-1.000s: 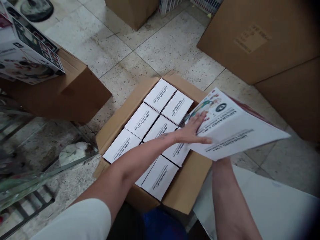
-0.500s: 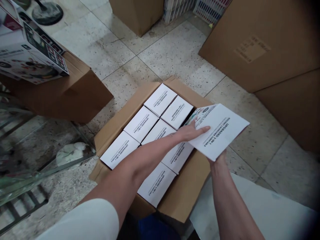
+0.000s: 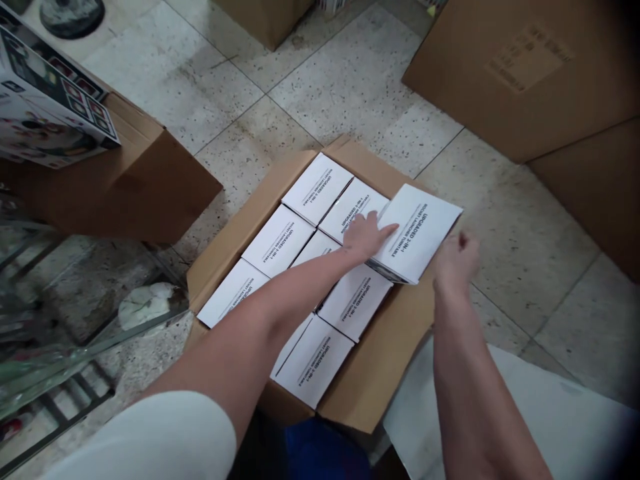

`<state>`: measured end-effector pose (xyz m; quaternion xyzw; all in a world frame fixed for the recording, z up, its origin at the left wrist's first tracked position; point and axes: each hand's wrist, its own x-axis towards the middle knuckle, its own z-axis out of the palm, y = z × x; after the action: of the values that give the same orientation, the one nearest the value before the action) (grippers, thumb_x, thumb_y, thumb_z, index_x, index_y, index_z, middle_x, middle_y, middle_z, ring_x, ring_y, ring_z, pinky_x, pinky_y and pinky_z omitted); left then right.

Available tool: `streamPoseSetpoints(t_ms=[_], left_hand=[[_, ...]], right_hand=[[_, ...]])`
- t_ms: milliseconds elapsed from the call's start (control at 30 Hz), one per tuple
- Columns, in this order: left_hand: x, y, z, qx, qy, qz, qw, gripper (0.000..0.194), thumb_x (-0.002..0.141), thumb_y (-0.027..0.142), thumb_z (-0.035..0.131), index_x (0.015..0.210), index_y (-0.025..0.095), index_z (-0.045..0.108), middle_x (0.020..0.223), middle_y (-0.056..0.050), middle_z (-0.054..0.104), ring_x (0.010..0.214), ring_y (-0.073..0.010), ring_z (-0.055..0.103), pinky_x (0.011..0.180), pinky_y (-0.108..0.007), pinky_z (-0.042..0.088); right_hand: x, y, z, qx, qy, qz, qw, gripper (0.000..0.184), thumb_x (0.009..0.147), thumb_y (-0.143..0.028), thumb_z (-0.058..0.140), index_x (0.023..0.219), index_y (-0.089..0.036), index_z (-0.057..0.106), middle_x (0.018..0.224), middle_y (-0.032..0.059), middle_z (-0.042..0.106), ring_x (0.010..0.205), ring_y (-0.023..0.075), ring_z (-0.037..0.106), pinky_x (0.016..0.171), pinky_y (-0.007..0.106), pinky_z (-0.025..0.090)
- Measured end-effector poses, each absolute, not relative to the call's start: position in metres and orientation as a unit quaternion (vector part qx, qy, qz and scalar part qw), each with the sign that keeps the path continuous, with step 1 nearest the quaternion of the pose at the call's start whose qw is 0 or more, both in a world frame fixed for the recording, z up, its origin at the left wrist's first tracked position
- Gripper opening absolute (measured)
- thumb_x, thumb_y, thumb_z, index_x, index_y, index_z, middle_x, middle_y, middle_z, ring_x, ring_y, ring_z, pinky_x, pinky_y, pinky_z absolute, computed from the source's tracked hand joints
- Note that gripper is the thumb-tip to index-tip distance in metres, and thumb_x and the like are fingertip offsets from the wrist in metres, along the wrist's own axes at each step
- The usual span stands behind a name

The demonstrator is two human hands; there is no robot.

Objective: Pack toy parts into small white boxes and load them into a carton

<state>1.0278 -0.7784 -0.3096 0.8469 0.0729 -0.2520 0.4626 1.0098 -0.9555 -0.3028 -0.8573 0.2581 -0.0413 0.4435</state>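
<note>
A white printed box (image 3: 417,233), lettered "UPGRADED 2-IN-1 ROCKET LAUNCHER TURNTABLE", stands partly in the right far corner of an open cardboard carton (image 3: 377,373), its top above its neighbours. My left hand (image 3: 365,235) is open, fingers spread over the neighbouring white box (image 3: 345,212), the thumb at the raised box's left edge. Just off the raised box's right edge is my right hand (image 3: 457,257), fingers curled, with nothing visible in them. Several matching white boxes (image 3: 277,239) fill the carton in rows.
At left, a brown carton (image 3: 150,180) carries a colour-printed box (image 3: 50,123). Large cartons (image 3: 500,87) stand at right on the tiled floor (image 3: 330,87). A metal rack (image 3: 75,407) is at lower left, a pale sheet (image 3: 500,407) at lower right, something blue (image 3: 325,450) below the carton.
The white box has moved left and down into the carton's corner. My right hand has come off its underside and curled; my left hand has shifted left, onto the neighbouring box.
</note>
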Motion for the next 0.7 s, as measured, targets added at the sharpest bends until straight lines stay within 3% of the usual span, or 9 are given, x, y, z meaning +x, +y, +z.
streamPoseSetpoints(t_ms=[67,133,233,367,500,700], left_hand=[[1.024,-0.776,-0.311,0.863,0.036,-0.202,0.461,0.069,0.097,0.06,0.036,0.152,0.018,0.033,0.142,-0.018,0.054,0.129,-0.0321,0.053,0.105,-0.046,0.043],[1.021,-0.773,-0.316,0.861,-0.002,-0.213,0.462,0.056,0.102,0.044,0.033,0.152,0.017,0.034,0.143,-0.016,0.054,0.132,-0.0264,0.051,0.109,-0.041,0.041],[1.011,-0.76,-0.326,0.841,-0.051,-0.262,0.472,0.047,0.102,0.027,0.032,0.145,0.013,0.045,0.144,-0.01,0.056,0.133,-0.0196,0.05,0.112,-0.032,0.038],[0.955,-0.729,-0.338,0.842,-0.079,-0.24,0.477,0.044,0.1,0.024,0.038,0.141,0.014,0.049,0.135,-0.009,0.062,0.123,-0.0192,0.056,0.109,-0.034,0.042],[0.842,-0.688,-0.332,0.866,-0.097,-0.203,0.446,0.038,0.099,0.018,0.036,0.131,0.015,0.056,0.126,-0.011,0.064,0.118,-0.0221,0.055,0.106,-0.041,0.045],[0.661,-0.636,-0.283,0.826,-0.129,-0.388,0.388,0.039,0.1,0.017,0.034,0.131,0.022,0.056,0.119,-0.009,0.065,0.109,-0.0207,0.059,0.099,-0.036,0.049]], right_hand=[[1.011,-0.943,-0.297,-0.958,0.127,-0.05,0.25,0.052,0.097,-0.037,0.039,0.144,-0.015,0.045,0.151,0.0179,0.04,0.142,0.03,0.031,0.116,0.055,0.026],[1.007,-0.931,-0.301,-0.993,0.05,0.003,0.107,0.061,0.098,-0.048,0.037,0.152,-0.019,0.036,0.161,0.0173,0.021,0.147,0.0394,0.015,0.114,0.067,0.016],[0.995,-0.924,-0.325,-0.992,0.061,0.113,0.014,0.072,0.097,-0.059,0.03,0.157,-0.021,0.023,0.164,0.0174,0.009,0.146,0.0469,0.009,0.109,0.074,0.018],[0.981,-0.932,-0.361,-0.979,0.067,0.194,-0.014,0.076,0.097,-0.066,0.019,0.159,-0.022,0.017,0.163,0.019,0.009,0.147,0.0457,0.006,0.109,0.075,0.012],[0.983,-0.932,-0.367,-0.974,0.083,0.211,0.004,0.078,0.095,-0.07,0.016,0.159,-0.026,0.012,0.164,0.0172,0.004,0.148,0.0452,0.003,0.109,0.075,0.008],[0.988,-0.92,-0.356,-0.966,0.128,0.222,0.04,0.075,0.097,-0.064,0.023,0.159,-0.024,0.014,0.163,0.0188,0.006,0.147,0.0459,0.003,0.109,0.074,0.011]])
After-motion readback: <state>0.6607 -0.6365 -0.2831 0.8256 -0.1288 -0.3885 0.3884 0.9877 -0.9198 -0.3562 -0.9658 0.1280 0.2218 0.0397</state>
